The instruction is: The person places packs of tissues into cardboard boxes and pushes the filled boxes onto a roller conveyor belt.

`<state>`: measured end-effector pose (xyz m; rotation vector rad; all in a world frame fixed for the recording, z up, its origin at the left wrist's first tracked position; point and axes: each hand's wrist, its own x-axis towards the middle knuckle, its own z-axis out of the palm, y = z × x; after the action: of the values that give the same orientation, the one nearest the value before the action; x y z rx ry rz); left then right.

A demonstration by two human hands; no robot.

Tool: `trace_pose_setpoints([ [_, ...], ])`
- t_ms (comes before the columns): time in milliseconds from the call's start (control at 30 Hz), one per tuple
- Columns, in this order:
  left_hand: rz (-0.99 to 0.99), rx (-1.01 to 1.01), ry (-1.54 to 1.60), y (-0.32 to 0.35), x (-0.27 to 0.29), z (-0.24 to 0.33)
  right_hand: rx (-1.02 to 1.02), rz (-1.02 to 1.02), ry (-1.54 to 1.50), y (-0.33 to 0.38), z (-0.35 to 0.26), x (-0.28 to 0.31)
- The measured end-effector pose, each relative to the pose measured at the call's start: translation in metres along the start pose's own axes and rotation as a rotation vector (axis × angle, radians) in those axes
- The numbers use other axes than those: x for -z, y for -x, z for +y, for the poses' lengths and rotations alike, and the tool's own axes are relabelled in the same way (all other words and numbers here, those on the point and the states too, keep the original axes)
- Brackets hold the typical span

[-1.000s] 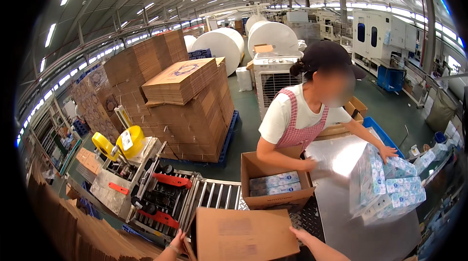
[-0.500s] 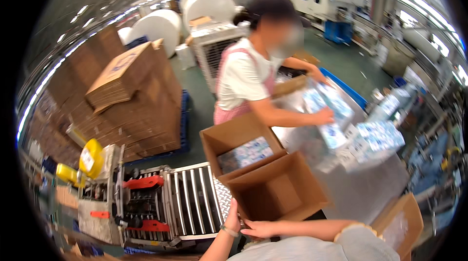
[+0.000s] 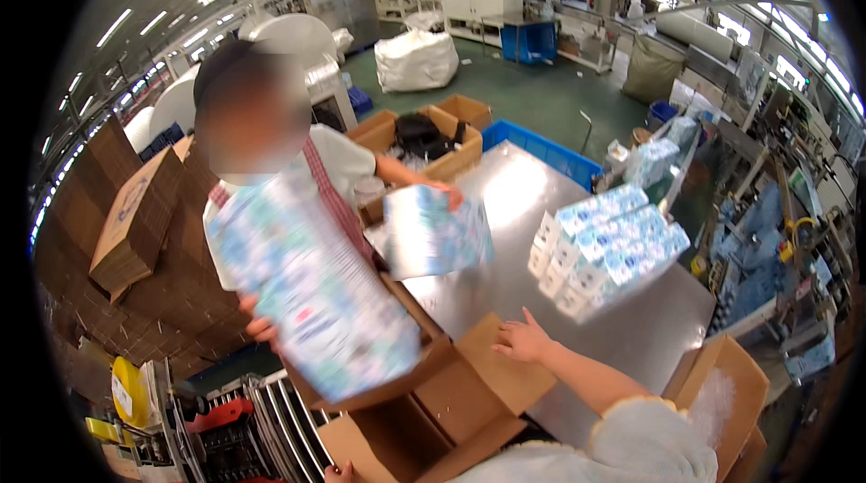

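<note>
Right hand (image 3: 521, 340), fingers spread and holding nothing, rests on the flap of the open cardboard box (image 3: 451, 411), while only the left hand's (image 3: 338, 472) fingertips show at the lower edge, grip not tellable. Beyond the box, a steel table (image 3: 631, 330) carries one stack of tissue packs (image 3: 600, 248). Across it, a co-worker (image 3: 334, 167) holds two tissue bundles (image 3: 316, 294), factory hall behind.
</note>
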<state>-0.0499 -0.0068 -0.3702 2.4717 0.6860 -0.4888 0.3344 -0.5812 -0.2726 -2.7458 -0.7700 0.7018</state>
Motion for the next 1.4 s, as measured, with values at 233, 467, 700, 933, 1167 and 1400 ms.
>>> trace_pose_setpoints([
  [233,0.844,-0.585,-0.282,-0.001,0.081,0.263,-0.49,0.746,0.284,-0.003,0.233,0.179],
  [467,0.415,-0.99,0.039,-0.02,0.022,0.472,-0.482,0.077,0.247,-0.061,0.232,0.2],
  [700,0.196,-1.213,0.046,-0.049,-0.039,0.579,0.143,0.253,0.353,-0.035,0.171,0.113],
  [933,0.12,-0.973,-0.17,-0.022,-0.065,0.661,0.214,0.559,-0.282,0.048,0.144,0.145],
  [1167,-0.188,-0.65,-0.273,-0.038,-0.087,0.704,-0.835,0.743,-0.112,0.089,0.215,0.118],
  [1400,-0.947,-0.121,1.264,-0.101,-0.002,0.622,-0.406,0.627,0.07,0.144,0.112,0.029],
])
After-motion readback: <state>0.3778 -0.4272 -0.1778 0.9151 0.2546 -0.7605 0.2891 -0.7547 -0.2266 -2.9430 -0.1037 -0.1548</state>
